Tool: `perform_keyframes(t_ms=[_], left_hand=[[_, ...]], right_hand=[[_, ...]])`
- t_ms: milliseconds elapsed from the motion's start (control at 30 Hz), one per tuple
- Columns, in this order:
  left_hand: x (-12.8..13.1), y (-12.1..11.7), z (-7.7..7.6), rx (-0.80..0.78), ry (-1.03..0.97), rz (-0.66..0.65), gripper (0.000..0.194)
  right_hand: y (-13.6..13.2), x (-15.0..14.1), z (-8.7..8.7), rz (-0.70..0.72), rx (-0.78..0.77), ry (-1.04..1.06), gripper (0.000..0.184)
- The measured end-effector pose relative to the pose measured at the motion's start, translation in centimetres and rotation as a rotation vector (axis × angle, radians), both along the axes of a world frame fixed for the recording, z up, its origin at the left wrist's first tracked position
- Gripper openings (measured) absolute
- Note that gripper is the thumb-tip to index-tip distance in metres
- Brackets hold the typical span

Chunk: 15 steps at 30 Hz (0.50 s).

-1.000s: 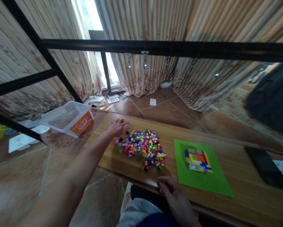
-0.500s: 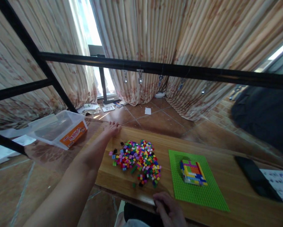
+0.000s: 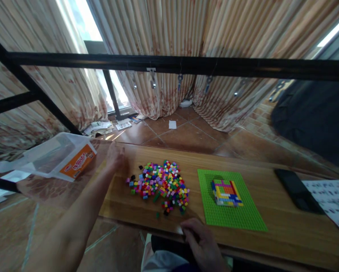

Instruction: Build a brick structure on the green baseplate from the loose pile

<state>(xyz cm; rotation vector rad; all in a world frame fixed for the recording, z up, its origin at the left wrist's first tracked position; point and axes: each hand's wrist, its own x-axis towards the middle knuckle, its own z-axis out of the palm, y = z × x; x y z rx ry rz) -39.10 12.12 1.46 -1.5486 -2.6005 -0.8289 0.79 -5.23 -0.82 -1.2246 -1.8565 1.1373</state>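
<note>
Smeared by motion, my left hand (image 3: 115,155) is near the far left edge of the wooden table board (image 3: 158,151); its finger pose is unclear. My right hand (image 3: 198,238) rests at the near edge with curled fingers, and whatever they may hold is hidden. Between the hands lies a loose pile of small colourful toy bricks (image 3: 161,181). To its right is a green studded baseplate (image 3: 237,219). On the baseplate sits a low block of joined multicoloured bricks (image 3: 226,193), mixing white, yellow, red, blue and pink.
At the left stands a clear plastic box (image 3: 53,151) with an orange label. A black phone-like slab (image 3: 296,189) and a printed sheet (image 3: 328,194) lie at the right. A black metal rail (image 3: 169,64) crosses in front of the curtains (image 3: 164,30).
My left hand has shifted left along the board, away from the brick pile. My right hand stays at the near edge. The whole view has also shifted slightly.
</note>
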Motion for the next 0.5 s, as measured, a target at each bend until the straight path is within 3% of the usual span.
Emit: perform_keyframes(t_ms=[133, 267, 500], left_hand=[[1.2, -5.1, -2.7, -0.05, 0.029, -0.063, 0.058], [3.7, -9.1, -3.8, -0.082, 0.129, -0.169, 0.054], [6.3, -10.6, -3.3, -0.049, 0.156, -0.165, 0.049]], right_hand=[[0.3, -0.1, 0.6, -0.09, -0.03, -0.014, 0.024], [2.0, -0.4, 1.2, -0.178, 0.048, -0.055, 0.022], [4.0, -2.8, 0.8, -0.067, 0.12, -0.141, 0.019]])
